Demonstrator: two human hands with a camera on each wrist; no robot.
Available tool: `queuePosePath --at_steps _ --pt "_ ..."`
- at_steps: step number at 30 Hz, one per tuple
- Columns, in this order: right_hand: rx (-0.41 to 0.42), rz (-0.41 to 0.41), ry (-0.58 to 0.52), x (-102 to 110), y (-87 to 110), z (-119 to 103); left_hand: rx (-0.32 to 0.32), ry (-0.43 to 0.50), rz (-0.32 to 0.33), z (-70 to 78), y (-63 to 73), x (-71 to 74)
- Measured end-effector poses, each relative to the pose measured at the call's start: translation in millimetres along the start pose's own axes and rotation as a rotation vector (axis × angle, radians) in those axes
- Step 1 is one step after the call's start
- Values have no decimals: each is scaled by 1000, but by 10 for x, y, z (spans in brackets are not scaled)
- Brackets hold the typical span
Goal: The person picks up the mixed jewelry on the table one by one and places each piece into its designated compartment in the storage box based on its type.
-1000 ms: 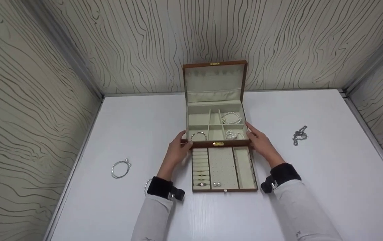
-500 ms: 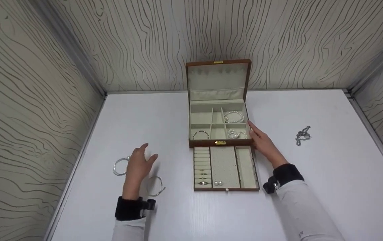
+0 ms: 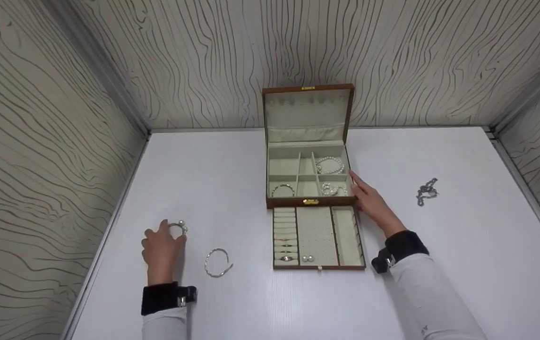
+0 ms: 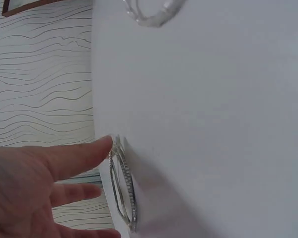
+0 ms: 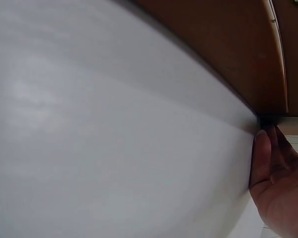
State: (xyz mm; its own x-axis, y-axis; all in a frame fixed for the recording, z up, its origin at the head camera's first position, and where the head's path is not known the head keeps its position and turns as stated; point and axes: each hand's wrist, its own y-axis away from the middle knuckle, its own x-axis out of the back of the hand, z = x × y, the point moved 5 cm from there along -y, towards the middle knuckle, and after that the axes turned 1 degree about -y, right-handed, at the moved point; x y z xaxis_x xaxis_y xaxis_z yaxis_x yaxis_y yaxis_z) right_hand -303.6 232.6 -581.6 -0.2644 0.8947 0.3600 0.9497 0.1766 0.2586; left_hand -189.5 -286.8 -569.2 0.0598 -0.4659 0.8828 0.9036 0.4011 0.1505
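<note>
In the head view my left hand [image 3: 162, 246] is at a silver bracelet with pearl ends [image 3: 178, 230] on the left of the white table. Thumb and fingers are spread to either side of the bracelet [image 4: 122, 186]; the thumb tip touches it in the left wrist view. Another thin silver bracelet [image 3: 218, 263] lies to the right of that hand. My right hand [image 3: 374, 206] rests its extended fingers against the right side of a brown jewelry box [image 3: 291, 203]. The box's lid is up, and bracelets and pearl jewelry lie in its compartments.
In front of the box its drawer [image 3: 317, 236] is pulled out, with rings and two pearl earrings in it. A silver chain [image 3: 426, 191] lies on the table [image 3: 463, 264] at right. Patterned panels [image 3: 203, 61] rise behind and at the sides.
My left hand has left the box's left side and moved left and down to the pearl-ended bracelet. The right hand has stayed at the box.
</note>
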Motion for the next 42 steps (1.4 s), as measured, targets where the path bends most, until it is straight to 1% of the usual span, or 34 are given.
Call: queuePosePath --at_steps 3,7,16,22,25,29,35,37,42 --pt "-1 2 -6 1 -1 4 0 0 10 -25 1 -11" --pt "-11 -3 -9 1 -7 19 -16 -7 35 -14 -11 -14" --pt "-15 -10 2 4 8 17 -69 -18 71 20 -66 -26" --pt "22 10 46 15 6 -4 -44 5 128 36 -34 -35" --pt "26 16 56 17 2 -3 -28 16 145 46 -16 -41" --pt "23 21 56 9 -1 1 -21 33 139 75 -3 -30" --pt "5 18 51 -2 -9 22 -24 47 86 157 -9 -19" --pt "12 15 61 -7 -10 21 -38 56 76 200 -19 -20" --pt "23 17 64 -5 -11 18 -119 95 88 354 -16 -18"
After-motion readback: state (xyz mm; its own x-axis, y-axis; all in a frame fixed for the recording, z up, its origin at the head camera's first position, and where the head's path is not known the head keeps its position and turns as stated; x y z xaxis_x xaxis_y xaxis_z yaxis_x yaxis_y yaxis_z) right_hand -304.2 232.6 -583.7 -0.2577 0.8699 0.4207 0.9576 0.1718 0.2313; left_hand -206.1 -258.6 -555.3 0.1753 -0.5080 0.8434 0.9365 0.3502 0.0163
